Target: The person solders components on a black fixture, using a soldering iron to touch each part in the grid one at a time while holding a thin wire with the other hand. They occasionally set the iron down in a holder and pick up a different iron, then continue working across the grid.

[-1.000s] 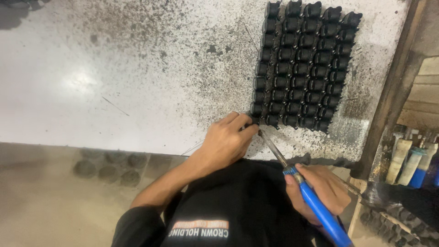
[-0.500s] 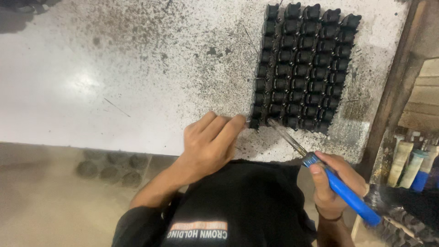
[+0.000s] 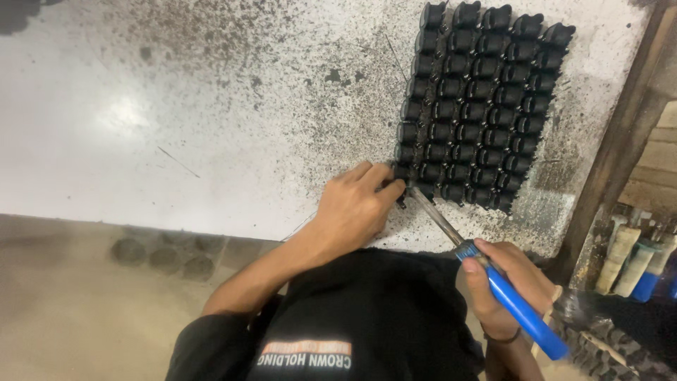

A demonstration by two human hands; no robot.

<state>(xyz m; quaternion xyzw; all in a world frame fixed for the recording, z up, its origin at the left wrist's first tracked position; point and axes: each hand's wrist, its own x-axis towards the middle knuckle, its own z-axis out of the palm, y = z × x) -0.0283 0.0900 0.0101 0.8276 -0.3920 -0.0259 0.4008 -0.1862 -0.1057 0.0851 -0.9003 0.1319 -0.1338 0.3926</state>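
Nearest to the camera is the person's black shirt (image 3: 367, 317), which fills the bottom middle of the view. At the lower right, the right hand (image 3: 504, 286) is closed around the blue handle of a soldering iron (image 3: 493, 282); the fingers wrap the handle fully and the thumb lies on top of it. The metal shaft of the iron goes up and to the left, and its tip reaches the near left corner of the grid of small black parts (image 3: 479, 106).

A little further, the left hand (image 3: 356, 208) rests on the white worktable (image 3: 176, 127). Its fingers are curled and the fingertips pinch one small black part (image 3: 400, 185) at that same corner of the grid, just beside the tip of the iron. The pinch is tight, with almost no gap.

Behind the hands, the black parts stand in neat rows and touch each other, on the far right part of the table. The table surface is covered with dark specks around them.

At the right edge there is a wooden post (image 3: 620, 141), and beside it some bottles (image 3: 635, 264) stand low down.
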